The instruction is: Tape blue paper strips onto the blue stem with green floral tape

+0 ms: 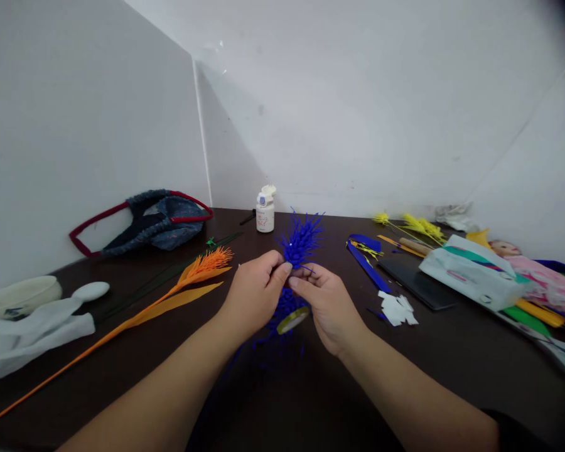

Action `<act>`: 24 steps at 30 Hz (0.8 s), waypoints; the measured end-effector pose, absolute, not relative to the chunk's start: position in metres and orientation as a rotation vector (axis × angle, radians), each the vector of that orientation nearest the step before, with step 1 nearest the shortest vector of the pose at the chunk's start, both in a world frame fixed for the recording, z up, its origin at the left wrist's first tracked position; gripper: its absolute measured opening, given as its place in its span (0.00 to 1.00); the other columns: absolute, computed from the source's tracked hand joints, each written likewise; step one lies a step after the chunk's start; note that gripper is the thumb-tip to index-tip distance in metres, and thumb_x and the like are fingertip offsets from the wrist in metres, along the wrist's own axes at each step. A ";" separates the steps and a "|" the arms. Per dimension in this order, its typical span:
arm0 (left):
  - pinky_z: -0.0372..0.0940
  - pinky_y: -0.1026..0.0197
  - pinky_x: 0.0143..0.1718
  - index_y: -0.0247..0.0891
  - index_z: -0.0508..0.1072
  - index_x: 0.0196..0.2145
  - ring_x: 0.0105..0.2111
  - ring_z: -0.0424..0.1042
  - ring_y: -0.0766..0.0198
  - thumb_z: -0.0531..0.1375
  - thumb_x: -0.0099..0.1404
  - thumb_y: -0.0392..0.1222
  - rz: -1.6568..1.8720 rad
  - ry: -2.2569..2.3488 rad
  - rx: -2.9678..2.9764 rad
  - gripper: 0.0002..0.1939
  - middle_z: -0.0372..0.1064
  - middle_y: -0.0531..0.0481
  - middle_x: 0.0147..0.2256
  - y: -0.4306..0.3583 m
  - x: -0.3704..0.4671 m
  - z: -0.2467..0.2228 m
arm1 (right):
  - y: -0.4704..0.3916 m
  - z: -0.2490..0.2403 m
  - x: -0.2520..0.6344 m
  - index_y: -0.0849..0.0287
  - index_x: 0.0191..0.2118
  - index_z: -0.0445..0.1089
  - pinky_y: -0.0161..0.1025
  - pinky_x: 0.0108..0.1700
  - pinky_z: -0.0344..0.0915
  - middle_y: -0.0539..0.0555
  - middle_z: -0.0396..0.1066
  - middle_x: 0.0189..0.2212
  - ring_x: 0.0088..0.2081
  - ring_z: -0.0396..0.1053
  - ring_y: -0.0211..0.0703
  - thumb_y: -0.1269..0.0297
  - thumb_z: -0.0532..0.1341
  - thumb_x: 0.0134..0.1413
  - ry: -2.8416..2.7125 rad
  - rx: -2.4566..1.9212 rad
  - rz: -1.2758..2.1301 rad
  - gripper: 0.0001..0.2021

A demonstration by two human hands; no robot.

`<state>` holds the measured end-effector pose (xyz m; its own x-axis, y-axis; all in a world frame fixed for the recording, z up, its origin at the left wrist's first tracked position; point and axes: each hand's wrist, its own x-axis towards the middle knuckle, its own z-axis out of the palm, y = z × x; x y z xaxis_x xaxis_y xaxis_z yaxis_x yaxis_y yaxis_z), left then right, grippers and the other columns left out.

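A blue paper wheat ear [305, 237] with spiky tips stands upright between my two hands. My left hand [262, 282] is closed, thumb and fingers pinching the ear at its base. Just to the right, my right hand [324, 295] pinches at the same base, its fingertips close to the left thumb. What exactly lies between the right fingertips is partly hidden. Below the hands, a roll of yellow-green tape [294, 321] rests by a pile of blue paper pieces [282, 307] on the dark table.
An orange paper wheat stalk [188, 281] lies at left, near a white bowl [26, 295] and a denim bag [164, 220]. A white bottle [265, 210] stands behind. On the right are white paper scraps [397, 309], a black flat object [417, 285] and a tissue pack [471, 270].
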<state>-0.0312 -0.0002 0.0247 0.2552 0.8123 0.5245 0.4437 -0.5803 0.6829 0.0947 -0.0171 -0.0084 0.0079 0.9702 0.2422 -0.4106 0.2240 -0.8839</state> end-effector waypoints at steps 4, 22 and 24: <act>0.51 0.64 0.25 0.39 0.59 0.21 0.23 0.59 0.65 0.51 0.62 0.42 1.143 1.226 2.258 0.13 0.59 0.56 0.20 0.001 -0.033 0.024 | -0.017 -0.008 0.096 0.60 0.23 0.69 0.36 0.35 0.60 0.46 0.66 0.22 0.27 0.63 0.35 0.70 0.64 0.42 -0.994 -0.682 1.267 0.03; 0.49 0.70 0.16 0.37 0.60 0.19 0.13 0.53 0.74 0.53 0.62 0.46 1.019 0.799 1.572 0.16 0.56 0.59 0.13 -0.002 -0.028 0.021 | -0.021 -0.003 0.098 0.60 0.20 0.64 0.31 0.21 0.50 0.42 0.59 0.13 0.15 0.51 0.28 0.67 0.65 0.42 -0.970 -0.735 1.276 0.09; 0.49 0.70 0.15 0.37 0.60 0.19 0.13 0.54 0.74 0.53 0.62 0.46 1.002 0.783 1.559 0.16 0.57 0.58 0.13 -0.002 -0.028 0.021 | -0.022 -0.002 0.097 0.60 0.21 0.65 0.31 0.20 0.48 0.42 0.60 0.13 0.15 0.51 0.28 0.68 0.65 0.40 -0.950 -0.747 1.233 0.08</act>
<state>-0.0280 -0.0022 0.0206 0.4299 0.8808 0.1985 -0.0195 -0.2107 0.9773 0.0973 -0.0222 -0.0019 0.0606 0.9805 0.1868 -0.4306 0.1945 -0.8813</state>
